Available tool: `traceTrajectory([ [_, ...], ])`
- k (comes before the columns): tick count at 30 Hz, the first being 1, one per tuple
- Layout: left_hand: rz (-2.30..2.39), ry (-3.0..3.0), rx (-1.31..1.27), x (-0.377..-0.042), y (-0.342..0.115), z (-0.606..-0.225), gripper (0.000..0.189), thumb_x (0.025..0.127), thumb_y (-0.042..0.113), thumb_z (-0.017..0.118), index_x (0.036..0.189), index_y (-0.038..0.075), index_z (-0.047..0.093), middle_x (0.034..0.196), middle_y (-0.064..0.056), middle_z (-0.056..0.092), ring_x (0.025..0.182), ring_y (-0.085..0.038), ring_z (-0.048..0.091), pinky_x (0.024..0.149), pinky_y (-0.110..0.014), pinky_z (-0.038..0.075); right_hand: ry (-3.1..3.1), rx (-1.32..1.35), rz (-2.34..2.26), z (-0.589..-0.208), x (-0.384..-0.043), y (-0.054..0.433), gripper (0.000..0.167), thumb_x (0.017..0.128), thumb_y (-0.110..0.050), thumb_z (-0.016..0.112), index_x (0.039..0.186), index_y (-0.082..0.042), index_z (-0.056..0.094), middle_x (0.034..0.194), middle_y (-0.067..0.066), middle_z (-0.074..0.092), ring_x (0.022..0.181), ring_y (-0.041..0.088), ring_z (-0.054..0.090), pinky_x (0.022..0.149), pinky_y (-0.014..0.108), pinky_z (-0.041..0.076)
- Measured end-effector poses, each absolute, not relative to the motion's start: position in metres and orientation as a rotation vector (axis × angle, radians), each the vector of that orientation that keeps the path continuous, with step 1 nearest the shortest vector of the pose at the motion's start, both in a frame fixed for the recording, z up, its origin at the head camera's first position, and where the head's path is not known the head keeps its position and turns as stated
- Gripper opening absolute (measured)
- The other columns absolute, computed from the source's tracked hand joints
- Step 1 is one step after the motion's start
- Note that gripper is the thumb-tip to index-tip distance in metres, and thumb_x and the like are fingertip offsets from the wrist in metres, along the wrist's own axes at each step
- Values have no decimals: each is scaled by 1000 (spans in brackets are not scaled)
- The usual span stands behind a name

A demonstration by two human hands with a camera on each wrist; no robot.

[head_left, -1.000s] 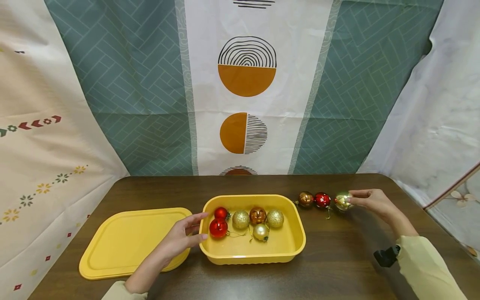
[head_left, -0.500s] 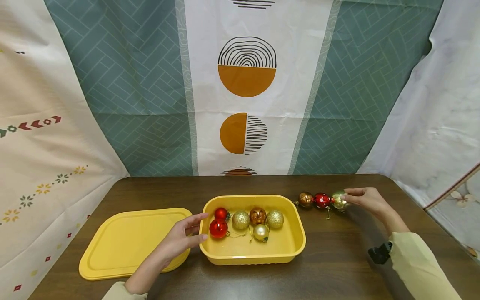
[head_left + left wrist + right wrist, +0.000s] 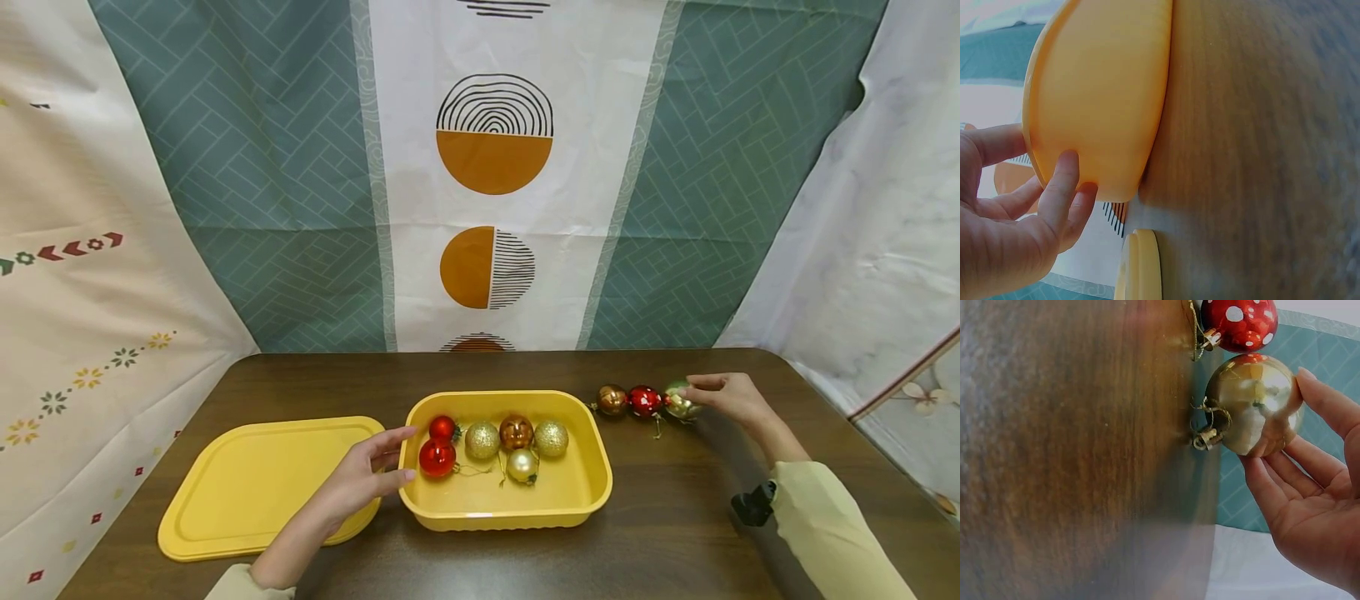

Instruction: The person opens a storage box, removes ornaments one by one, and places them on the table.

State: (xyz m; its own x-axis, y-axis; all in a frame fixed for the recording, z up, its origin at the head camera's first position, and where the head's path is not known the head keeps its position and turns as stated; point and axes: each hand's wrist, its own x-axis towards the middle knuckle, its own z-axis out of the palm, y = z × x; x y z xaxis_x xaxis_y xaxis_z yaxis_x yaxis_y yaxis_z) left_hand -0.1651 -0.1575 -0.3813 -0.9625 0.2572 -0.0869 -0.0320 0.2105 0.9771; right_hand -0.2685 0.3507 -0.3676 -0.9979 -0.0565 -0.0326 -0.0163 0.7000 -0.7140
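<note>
Dark wooden table (image 3: 675,517): her left hand (image 3: 360,479) steadied the yellow tub (image 3: 592,492) with relaxed fingers, while her right hand (image 3: 731,400) pinched a gold bauble (image 3: 678,403) beside it.

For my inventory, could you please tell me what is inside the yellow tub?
The tub holds six baubles: two red, two glitter gold, one copper, one pale gold. Nothing visibly hidden underneath.

Bare dark wooden table (image 3: 675,508) lies open near the front; the yellow plastic tub (image 3: 592,487), flat yellow lid (image 3: 255,483) and red spotted bauble (image 3: 644,401) obstruct.
</note>
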Motion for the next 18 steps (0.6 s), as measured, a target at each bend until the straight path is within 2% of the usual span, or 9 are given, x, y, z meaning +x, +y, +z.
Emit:
traceTrajectory([
  [12,1817,2266,192,-165,-157,-380,59,81,6,66,134,-2,40,129,-25,43,111,-34,49,80,-37,51,2899,-72,-1174,-371,-270,347,58,86,-30,63,120,15,50,120,33,50,112,41,45,87,48,43],
  [18,1813,2270,188,-165,-156,-379,59,81,6,66,134,-1,41,130,-25,43,110,-33,49,80,-37,51,2893,-41,-1195,-368,-269,348,63,85,-35,63,122,14,48,122,33,47,116,43,41,92,52,38],
])
